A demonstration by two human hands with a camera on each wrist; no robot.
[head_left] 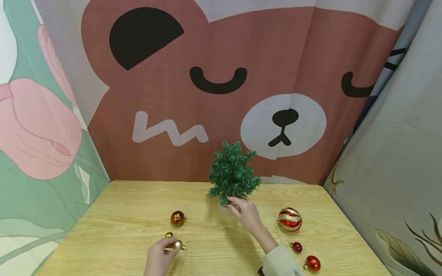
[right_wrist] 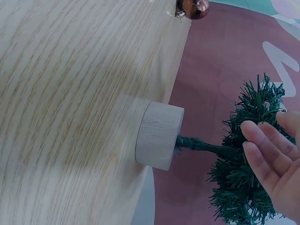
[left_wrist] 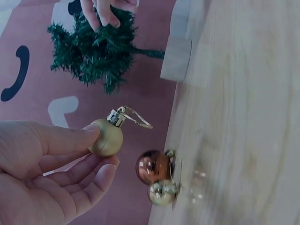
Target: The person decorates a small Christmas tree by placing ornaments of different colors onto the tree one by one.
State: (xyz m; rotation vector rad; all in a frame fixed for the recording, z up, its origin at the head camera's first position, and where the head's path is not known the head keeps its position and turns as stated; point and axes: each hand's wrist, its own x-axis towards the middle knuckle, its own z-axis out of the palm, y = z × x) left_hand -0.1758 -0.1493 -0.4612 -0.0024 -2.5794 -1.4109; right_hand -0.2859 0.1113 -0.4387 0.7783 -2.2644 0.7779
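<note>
Near the front left of the table, my left hand (head_left: 160,255) pinches a small matte gold Christmas ball (left_wrist: 108,138) between thumb and fingers. The ball's cap and gold cord loop stick out past the fingertips. A small green artificial Christmas tree (head_left: 233,170) stands upright at the back middle on a round, pale wooden base (right_wrist: 159,136). My right hand (head_left: 249,215) reaches to its lower branches, fingers loosely extended and fingertips right at the needles. In the right wrist view the hand overlaps part of the foliage, and the trunk shows below it.
A shiny brown ball (head_left: 177,218) and a small shiny gold ball (head_left: 169,235) lie by my left hand. To the right lie a red-and-gold striped ball (head_left: 290,219), a small red ball (head_left: 296,247) and a larger red ball (head_left: 312,263). Behind the table hangs a bear-print curtain (head_left: 155,92).
</note>
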